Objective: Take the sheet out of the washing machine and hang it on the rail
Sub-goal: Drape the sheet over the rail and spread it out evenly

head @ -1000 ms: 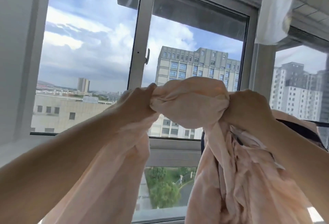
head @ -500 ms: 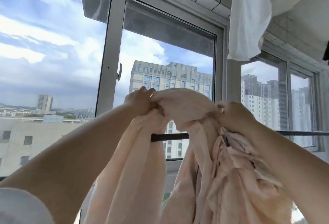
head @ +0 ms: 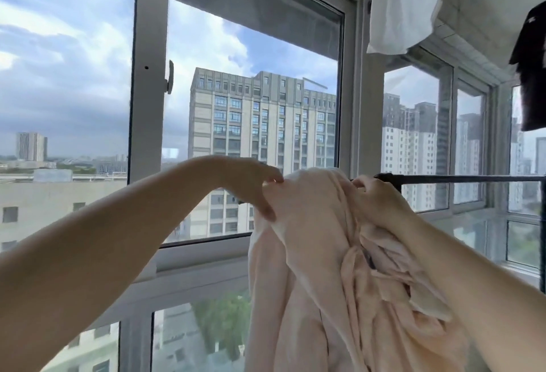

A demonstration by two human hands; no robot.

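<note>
A pale pink sheet (head: 319, 268) hangs bunched over a dark horizontal rail (head: 461, 178) and falls in crumpled folds below the frame. My left hand (head: 254, 185) is at the sheet's upper left edge, thumb under and fingertips on top, pinching the cloth. My right hand (head: 375, 200) is at the top right of the bunch, just under the rail, with its fingers curled into the fabric. The rail's left part is hidden behind the sheet.
Large windows with grey frames (head: 147, 99) stand right behind the rail. A white cloth (head: 407, 2) hangs overhead at the top right, and a dark garment (head: 531, 70) hangs at the right edge. A sill (head: 201, 256) runs below the glass.
The sheet went from a bundle held up in both fists to lying draped over the rail. My left hand loosened from a fist to a pinch at the edge. The view shifted right.
</note>
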